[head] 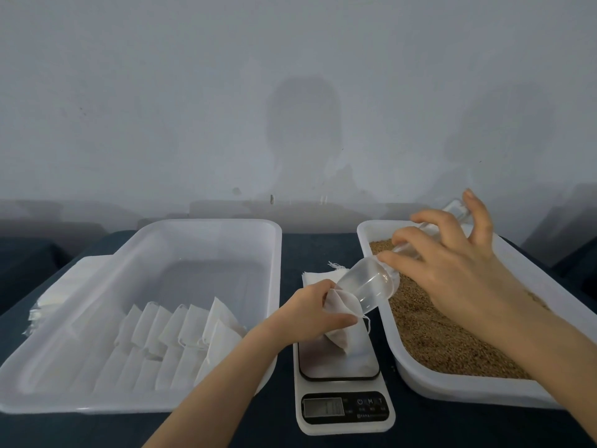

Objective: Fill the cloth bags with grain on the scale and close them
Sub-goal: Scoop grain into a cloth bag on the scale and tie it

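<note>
A white cloth bag (342, 331) stands on the plate of the kitchen scale (342, 396) in the middle. My left hand (315, 310) grips the bag's mouth and holds it open. My right hand (452, 266) holds the handle of a clear plastic scoop (366, 286) with its fingertips. The scoop is tilted down, its lip inside the bag's mouth, and it looks see-through with no grain visible in it. Brown grain (436, 334) fills the white tray (458, 388) on the right.
A large white tray (129, 405) on the left holds several filled, closed cloth bags (181, 331) in a row. A stack of flat bags (319, 276) lies behind the scale, another stack (55, 295) left of the tray. A dark cloth covers the table; a wall stands behind.
</note>
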{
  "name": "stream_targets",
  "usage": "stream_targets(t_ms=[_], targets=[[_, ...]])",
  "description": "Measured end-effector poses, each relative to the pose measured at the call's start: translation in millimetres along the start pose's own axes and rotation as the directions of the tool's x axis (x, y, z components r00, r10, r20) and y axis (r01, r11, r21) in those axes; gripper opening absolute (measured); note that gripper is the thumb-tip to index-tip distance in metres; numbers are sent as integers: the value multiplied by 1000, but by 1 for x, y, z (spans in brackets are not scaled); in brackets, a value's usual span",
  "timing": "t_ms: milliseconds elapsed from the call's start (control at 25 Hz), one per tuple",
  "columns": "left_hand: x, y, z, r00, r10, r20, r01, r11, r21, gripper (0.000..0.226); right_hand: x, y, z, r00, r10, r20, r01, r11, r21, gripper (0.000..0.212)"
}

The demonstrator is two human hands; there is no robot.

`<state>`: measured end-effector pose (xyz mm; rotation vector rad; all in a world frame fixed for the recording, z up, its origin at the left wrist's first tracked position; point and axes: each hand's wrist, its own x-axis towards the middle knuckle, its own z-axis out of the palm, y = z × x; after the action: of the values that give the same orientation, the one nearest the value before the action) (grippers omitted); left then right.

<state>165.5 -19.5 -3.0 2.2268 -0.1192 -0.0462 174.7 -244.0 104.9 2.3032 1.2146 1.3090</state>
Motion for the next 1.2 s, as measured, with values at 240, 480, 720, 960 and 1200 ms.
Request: stream_targets(t_ms=[240, 480, 720, 960, 1200], targets=[[1, 1, 0, 1000, -3, 2, 3, 1000, -2, 45, -5, 2, 3, 1000, -13, -5, 13, 1000, -4, 53], [1, -1, 0, 1000, -7, 5, 7, 1000, -8, 51, -11, 9, 3, 997, 74, 3, -74, 996, 40, 59], [1, -2, 0, 1000, 4, 4, -4, 1000, -13, 52, -41, 42, 3, 953, 289, 91, -292, 956, 22, 54], [2, -3, 0, 1000, -4, 12, 4, 1000, -5, 53, -89, 62, 24, 876, 396, 274, -393, 917, -70, 59], [3, -2, 0, 1000, -7, 27, 7, 1000, -12, 51, -106, 40, 44, 791, 440, 424, -497, 867, 28, 49]])
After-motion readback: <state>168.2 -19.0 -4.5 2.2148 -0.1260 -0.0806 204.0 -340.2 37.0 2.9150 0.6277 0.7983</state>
